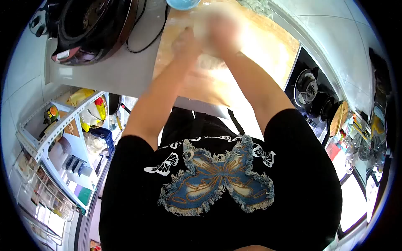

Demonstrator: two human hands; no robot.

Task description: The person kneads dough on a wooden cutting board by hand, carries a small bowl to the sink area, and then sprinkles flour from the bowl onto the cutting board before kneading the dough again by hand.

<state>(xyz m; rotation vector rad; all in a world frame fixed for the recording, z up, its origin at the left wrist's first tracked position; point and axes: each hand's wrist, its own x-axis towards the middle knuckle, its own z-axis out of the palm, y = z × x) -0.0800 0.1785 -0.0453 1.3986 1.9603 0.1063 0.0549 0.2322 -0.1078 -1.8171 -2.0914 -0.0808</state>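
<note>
The head view looks down past a black shirt (pixel 301 184) with a frayed denim butterfly (pixel 222 178) on its front and small white butterflies to either side. Both bare forearms reach away over a wooden board (pixel 268 46), whose near edge lies just beyond the shirt. Off to the left, below the worktop (pixel 104 77), stands a pale shelf rack (pixel 79 112) with packets, a blue basket (pixel 102 138) and other small goods. To the right, past the board's right edge, is a black stove (pixel 307 85), with a round wooden lid or board (pixel 338 118) nearer its right side.

Farther up the wooden board, a pale patch (pixel 210 62), perhaps dough or flour, lies between the wrists, around the middle from left to right. Beyond it the left hand (pixel 187 44) is over the left part of the board, its fingers seeming bent; the right hand (pixel 224 35) is just beside it, covered by a round blur. How far open either hand is, and what it holds, I cannot tell.

On the worktop left of the board sits a large black cooker (pixel 94 29), and a black cord (pixel 144 47) loops between the two. At the board's far left corner is a light blue bowl (pixel 183 4); along its far edge, toward the right, lies crumpled clear plastic (pixel 256 6). Pale wall tiles (pixel 322 25) rise beyond.
</note>
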